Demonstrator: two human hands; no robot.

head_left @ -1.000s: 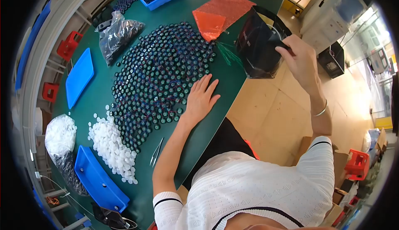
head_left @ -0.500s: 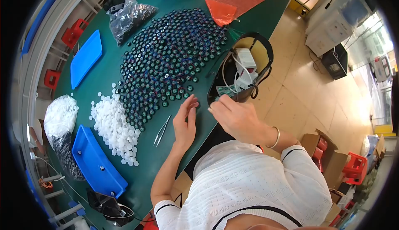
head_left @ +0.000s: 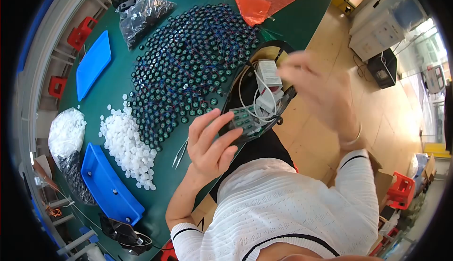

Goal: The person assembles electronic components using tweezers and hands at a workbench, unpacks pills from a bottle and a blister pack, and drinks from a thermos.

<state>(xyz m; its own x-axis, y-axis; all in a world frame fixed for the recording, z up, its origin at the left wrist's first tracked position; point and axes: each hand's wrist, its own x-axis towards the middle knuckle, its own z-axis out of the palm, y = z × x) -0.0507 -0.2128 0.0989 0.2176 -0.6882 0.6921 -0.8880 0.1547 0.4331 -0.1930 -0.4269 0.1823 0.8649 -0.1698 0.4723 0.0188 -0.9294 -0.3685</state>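
Observation:
A black bag (head_left: 231,96) lies open at the table's right edge, with a white box (head_left: 268,75), a white cable (head_left: 241,88) and a blister pack of green capsules (head_left: 243,119) inside. My left hand (head_left: 208,143) is at the bag's near left rim, its fingers spread beside the blister pack. Over the bag's right side is my right hand (head_left: 314,84), smeared by motion, so its fingers cannot be made out. Many small round dark parts with thin wires (head_left: 188,63) cover the table left of the bag. Tweezers (head_left: 180,153) lie left of my left hand.
White discs (head_left: 125,143) are heaped near a blue tray (head_left: 108,185) on the green table (head_left: 302,22). Further back are a flat blue tray (head_left: 93,65), a plastic bag of dark parts (head_left: 141,18) and red bubble wrap (head_left: 266,1). A cardboard box (head_left: 382,181) stands on the floor.
The black bag has come onto the table edge, its opening now showing the contents. My left hand rose off the table to the bag. My right hand came in to the bag, then moved right.

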